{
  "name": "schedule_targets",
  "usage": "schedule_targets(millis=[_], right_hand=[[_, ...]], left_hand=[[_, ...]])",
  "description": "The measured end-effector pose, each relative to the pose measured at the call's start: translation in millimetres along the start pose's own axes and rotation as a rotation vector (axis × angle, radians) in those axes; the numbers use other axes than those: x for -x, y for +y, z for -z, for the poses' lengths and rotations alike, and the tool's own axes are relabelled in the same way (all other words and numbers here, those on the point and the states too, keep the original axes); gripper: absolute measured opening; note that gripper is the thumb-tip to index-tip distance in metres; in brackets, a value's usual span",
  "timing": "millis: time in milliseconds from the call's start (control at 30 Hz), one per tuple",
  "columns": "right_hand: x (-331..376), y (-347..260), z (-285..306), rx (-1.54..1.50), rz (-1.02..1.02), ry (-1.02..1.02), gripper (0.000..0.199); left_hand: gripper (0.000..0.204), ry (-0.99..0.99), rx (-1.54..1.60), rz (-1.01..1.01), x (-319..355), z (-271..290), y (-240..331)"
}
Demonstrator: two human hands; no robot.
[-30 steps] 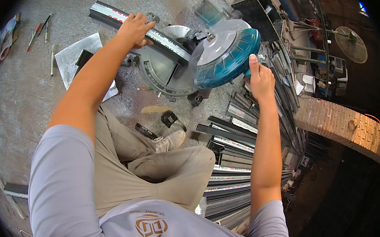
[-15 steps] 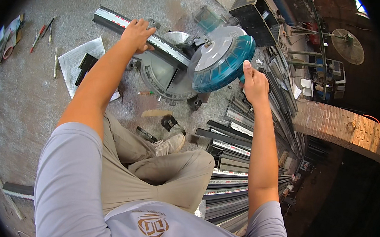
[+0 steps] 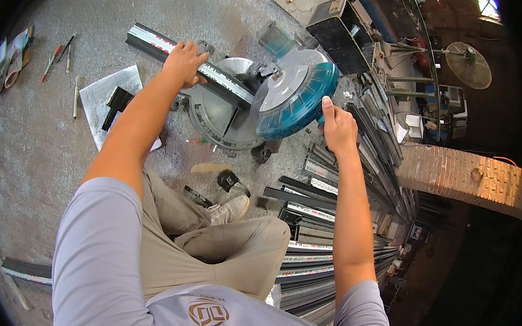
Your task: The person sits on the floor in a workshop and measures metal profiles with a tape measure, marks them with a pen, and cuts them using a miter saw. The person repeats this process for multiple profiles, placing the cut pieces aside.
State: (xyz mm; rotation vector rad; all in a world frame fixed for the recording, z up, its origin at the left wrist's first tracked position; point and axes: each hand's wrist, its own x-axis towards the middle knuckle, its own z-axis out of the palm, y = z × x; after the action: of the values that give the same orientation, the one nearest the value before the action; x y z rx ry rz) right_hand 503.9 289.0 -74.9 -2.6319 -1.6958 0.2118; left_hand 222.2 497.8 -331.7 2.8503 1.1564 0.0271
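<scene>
A miter saw with a teal and grey guard stands on the floor ahead of me. Its handle is in my right hand, the thumb lying along the top. Across the saw's round grey base lies a dark profile bar with a printed white film strip, its right end beside the saw head. My left hand grips this bar from above, left of the guard, fingers over its far edge. The guard hides most of the blade.
Many dark profile bars fan out at the right. Left of the saw lies a paper sheet with short black offcuts. A tape measure sits by my shoe. Beyond are a black box, a brick pillar and a fan.
The view has shifted slightly, so the scene sits a little lower and further left. Both hands keep their holds, and the bar and saw show no clear movement of their own.
</scene>
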Motion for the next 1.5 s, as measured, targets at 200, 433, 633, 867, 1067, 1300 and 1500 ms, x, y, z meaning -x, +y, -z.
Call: schedule_targets(millis=[200,433,633,867,1067,1300,1500], right_hand=[[3,0,-3,-0.004,0.032,0.046,0.086],[4,-3,-2,0.004,0.053,0.054,0.085],[4,1,-2,-0.023,0.043,-0.008,0.087],[4,2,4,-0.18,0.011,-0.156,0.084],[24,-6,-6,-0.162,0.062,-0.113,0.083],[52,-1,-57,-0.1,0.165,0.048,0.089],[71,2,-93,-0.11,0.175,0.102,0.09]], left_hand=[[0.075,-0.067,0.002,0.002,-2,8,2],[0.074,-0.04,0.004,0.006,0,5,1],[0.074,-0.036,0.021,0.021,2,8,2],[0.076,0.013,0.059,0.049,0,7,5],[0.075,-0.006,0.055,0.057,-3,18,9],[0.077,-0.091,-0.067,0.047,-8,16,12],[0.073,-0.094,-0.087,-0.002,-11,14,16]])
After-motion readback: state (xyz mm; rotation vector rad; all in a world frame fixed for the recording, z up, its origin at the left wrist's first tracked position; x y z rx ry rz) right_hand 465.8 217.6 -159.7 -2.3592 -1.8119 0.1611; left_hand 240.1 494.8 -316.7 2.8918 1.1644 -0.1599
